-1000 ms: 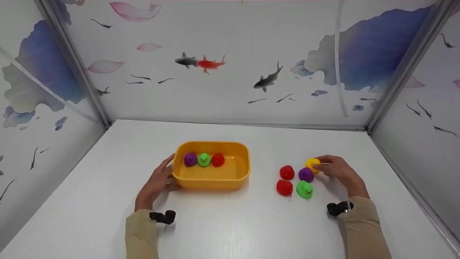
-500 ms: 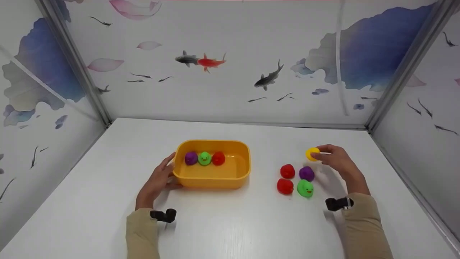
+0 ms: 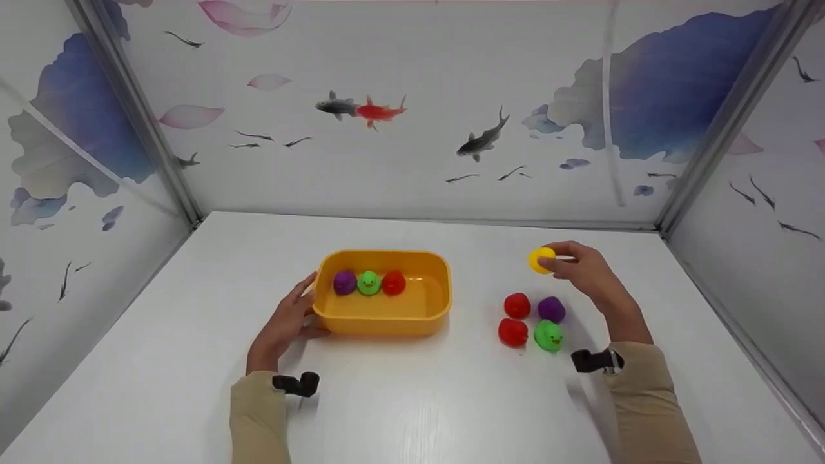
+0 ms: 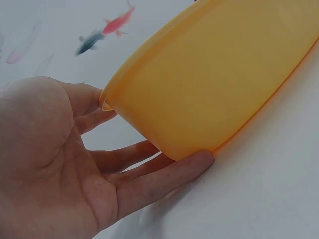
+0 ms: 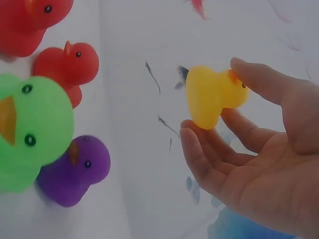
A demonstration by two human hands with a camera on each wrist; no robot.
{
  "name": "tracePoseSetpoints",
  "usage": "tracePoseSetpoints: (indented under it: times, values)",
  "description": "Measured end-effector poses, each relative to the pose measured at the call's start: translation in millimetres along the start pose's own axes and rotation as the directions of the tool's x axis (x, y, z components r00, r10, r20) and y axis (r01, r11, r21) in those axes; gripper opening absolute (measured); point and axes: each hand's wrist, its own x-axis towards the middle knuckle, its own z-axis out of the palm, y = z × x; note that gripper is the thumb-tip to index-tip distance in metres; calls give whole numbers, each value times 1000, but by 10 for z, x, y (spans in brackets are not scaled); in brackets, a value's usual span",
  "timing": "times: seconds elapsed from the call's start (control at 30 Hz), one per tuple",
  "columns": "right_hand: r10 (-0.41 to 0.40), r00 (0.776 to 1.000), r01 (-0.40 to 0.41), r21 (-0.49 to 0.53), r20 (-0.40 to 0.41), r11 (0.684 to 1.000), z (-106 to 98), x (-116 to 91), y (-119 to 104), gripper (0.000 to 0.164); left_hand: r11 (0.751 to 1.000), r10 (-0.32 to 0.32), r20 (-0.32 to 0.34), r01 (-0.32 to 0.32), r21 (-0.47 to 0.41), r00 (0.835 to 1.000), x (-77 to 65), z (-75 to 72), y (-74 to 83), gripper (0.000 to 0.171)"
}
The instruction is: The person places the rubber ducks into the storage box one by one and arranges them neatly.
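In the head view my left hand grips the left end of a yellow plastic tub. The left wrist view has fingertips at the tub's rim and others along its lower edge. Inside the tub sit a purple toy, a green rubber duck and a red toy. My right hand pinches a yellow rubber duck above the table, between thumb and fingers. Below it stand two red ducks, a purple duck and a green duck.
A white table carries everything. Printed panels with fish and petals enclose it at the back and both sides, joined by grey metal posts. A small black camera is strapped to each wrist.
My right hand has lifted the yellow duck away from beside the purple one and carried it up and to the left. The left hand stays at the tub, whose contents keep their places.
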Motion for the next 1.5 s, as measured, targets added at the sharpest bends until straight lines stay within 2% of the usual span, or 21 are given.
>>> tracePoseSetpoints:
  times: [0.23, 0.43, 0.57, 0.8, 1.17, 1.5]
  values:
    - [-30, 999, 30, -7, 17, 1000, 185, -7, -224, 62, 1000, -6, 3, 6, 11, 1000, 22, 14, 13, 55]
    - [-79, 997, 79, 26, -6, 997, 432, 106, -382, 54, 1000, 19, 9, -19, 12, 1000, -1, -1, 20, 55]
    - [-41, 999, 42, 56, -19, 998, 616, 209, -447, 53, 1000, 3, 7, -3, 10, 1000, -7, 3, 10, 55]
    - [-20, 999, 17, 71, 51, 997, 859, 317, -602, 48, 1000, -6, -2, 6, 10, 1000, 12, -1, -11, 55]
    - [-6, 995, 2, 47, 97, 999, 1291, 417, -742, 47, 1000, -3, -5, 3, 27, 1000, 16, -7, 3, 55]
    - [45, 988, -43, -20, 151, 999, 1525, 570, -781, 46, 1000, -17, -7, 17, 9, 1000, 8, 2, 11, 54]
